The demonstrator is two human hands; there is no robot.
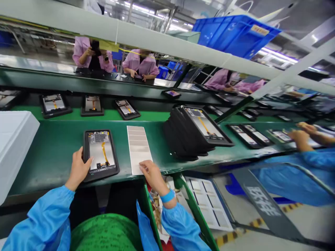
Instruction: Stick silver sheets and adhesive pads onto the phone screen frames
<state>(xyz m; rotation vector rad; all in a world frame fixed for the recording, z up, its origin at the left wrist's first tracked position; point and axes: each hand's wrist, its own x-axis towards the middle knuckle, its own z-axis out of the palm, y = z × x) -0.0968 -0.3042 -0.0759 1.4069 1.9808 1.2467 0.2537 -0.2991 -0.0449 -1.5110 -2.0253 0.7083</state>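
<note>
My left hand is closed on the left edge of a black holder, its thumb over the rim. In the holder lies an opened tablet, with its circuit board at the top and an orange flex cable running down. To the right, a pale sheet of adhesive strips lies flat on the bench, divided by cross lines. My right hand pinches that sheet at its lower right edge with thumb and fingertips. Whether a strip is peeled between them is too small to tell.
A tall stack of black holders stands right of the sheet. More tablets in holders line the green belt behind. A white box is at left, a green bin of scraps below. A co-worker's hands work at right.
</note>
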